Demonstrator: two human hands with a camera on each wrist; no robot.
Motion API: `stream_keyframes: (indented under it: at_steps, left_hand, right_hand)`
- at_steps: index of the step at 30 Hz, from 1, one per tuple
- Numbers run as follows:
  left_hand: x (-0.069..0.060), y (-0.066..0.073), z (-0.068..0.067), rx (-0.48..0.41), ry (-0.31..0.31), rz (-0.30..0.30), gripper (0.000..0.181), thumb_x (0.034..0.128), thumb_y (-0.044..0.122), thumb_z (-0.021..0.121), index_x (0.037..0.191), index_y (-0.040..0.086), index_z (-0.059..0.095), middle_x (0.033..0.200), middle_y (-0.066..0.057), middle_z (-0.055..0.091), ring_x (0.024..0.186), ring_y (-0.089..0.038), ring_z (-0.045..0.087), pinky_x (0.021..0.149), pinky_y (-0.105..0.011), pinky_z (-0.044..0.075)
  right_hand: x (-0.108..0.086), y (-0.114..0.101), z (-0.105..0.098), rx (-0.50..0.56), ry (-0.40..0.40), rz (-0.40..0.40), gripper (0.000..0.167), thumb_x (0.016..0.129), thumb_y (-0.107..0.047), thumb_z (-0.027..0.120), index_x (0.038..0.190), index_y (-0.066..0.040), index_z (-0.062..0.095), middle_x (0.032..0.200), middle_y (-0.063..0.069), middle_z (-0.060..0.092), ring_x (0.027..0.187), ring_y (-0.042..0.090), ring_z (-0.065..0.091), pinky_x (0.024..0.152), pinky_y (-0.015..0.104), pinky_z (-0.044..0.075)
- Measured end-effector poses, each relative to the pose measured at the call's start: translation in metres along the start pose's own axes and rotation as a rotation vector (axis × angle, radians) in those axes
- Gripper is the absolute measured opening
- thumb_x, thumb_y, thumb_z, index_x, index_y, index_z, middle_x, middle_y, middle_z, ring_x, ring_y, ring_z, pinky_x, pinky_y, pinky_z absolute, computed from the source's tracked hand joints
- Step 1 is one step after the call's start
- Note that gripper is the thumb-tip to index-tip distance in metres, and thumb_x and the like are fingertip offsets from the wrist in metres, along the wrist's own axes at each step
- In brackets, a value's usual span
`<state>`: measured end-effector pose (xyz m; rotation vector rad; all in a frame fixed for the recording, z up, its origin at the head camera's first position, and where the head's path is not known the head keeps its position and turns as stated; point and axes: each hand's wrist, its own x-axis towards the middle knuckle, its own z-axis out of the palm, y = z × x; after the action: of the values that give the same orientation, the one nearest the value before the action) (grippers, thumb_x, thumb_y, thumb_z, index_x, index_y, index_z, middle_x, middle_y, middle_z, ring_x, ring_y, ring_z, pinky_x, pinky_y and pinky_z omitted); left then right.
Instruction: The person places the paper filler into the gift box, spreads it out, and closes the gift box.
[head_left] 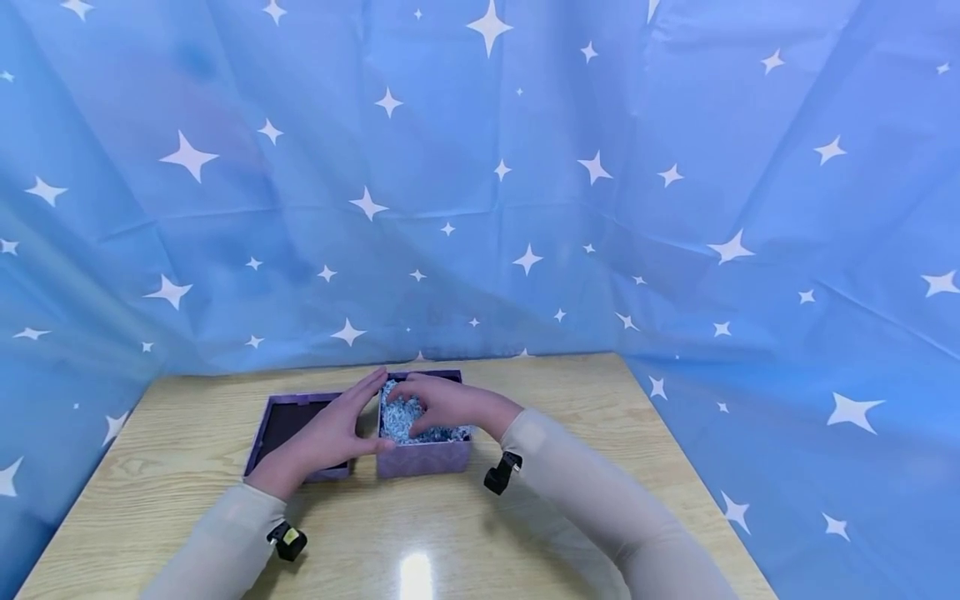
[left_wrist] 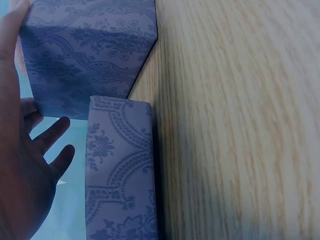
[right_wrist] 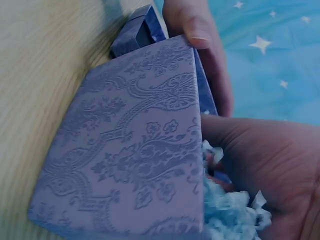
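Observation:
A purple patterned box [head_left: 423, 460] with an embossed floral design stands on the table, its top uncovered. Light-blue shredded paper [head_left: 401, 419] fills it, and some pokes past the rim in the right wrist view. My left hand [head_left: 337, 429] holds the box by its left side, thumb at the front corner and fingers toward the back corner. Over the shredded paper, my right hand [head_left: 442, 402] reaches in from the right, thumb and fingers spread apart and touching the paper. In the right wrist view, the box wall [right_wrist: 135, 145] and paper hide most of those fingertips.
Left of the box lies a matching shallow lid [head_left: 258, 446], dark inside side up, partly under my left forearm. Both rest near the back edge of the wooden table [head_left: 360, 533]. A blue star-printed curtain [head_left: 450, 275] hangs behind and at both sides.

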<state>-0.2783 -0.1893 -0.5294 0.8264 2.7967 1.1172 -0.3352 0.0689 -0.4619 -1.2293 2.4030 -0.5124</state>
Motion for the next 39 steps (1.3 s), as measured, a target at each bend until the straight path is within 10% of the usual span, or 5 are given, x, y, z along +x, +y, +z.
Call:
stream_keyframes:
  at_steps: [14, 26, 34, 39]
  left_hand:
    - [-0.001, 0.007, -0.004, -0.026, -0.014, -0.017, 0.116, 0.0935, 0.061, 0.085, 0.18, 0.024, 0.017, 0.186, -0.003, 0.012, 0.166, -0.041, 0.023, 0.124, -0.07, 0.033]
    - [-0.001, 0.007, -0.003, -0.023, -0.01, -0.023, 0.117, 0.0929, 0.062, 0.085, 0.18, 0.023, 0.017, 0.186, -0.007, 0.014, 0.165, -0.042, 0.025, 0.122, -0.071, 0.036]
    - [-0.002, 0.005, -0.002, -0.028, -0.011, -0.016, 0.116, 0.0936, 0.063, 0.083, 0.18, 0.026, 0.016, 0.186, 0.002, 0.01, 0.167, -0.04, 0.022, 0.123, -0.071, 0.034]
    - [-0.001, 0.004, -0.002, -0.029, -0.014, -0.015, 0.116, 0.0931, 0.067, 0.082, 0.18, 0.026, 0.016, 0.186, 0.003, 0.009, 0.167, -0.04, 0.022, 0.123, -0.071, 0.034]
  right_hand:
    - [0.02, -0.006, 0.007, -0.178, -0.143, 0.17, 0.081, 0.102, -0.016, 0.084, 0.172, -0.02, 0.043, 0.177, 0.001, 0.038, 0.163, 0.019, 0.034, 0.119, 0.032, 0.046]
    - [-0.019, -0.009, -0.028, 0.004, -0.124, 0.064, 0.045, 0.103, -0.015, 0.083, 0.144, -0.018, 0.065, 0.13, 0.001, 0.065, 0.107, 0.014, 0.065, 0.089, 0.031, 0.055]
    - [-0.011, -0.012, -0.008, -0.133, -0.223, 0.122, 0.068, 0.105, 0.001, 0.072, 0.165, -0.022, 0.049, 0.166, 0.009, 0.05, 0.151, 0.025, 0.051, 0.106, 0.033, 0.055]
    - [-0.003, -0.017, 0.008, -0.206, -0.271, 0.264, 0.082, 0.111, 0.011, 0.049, 0.179, -0.03, 0.025, 0.183, 0.012, 0.02, 0.167, 0.028, 0.023, 0.13, 0.043, 0.034]
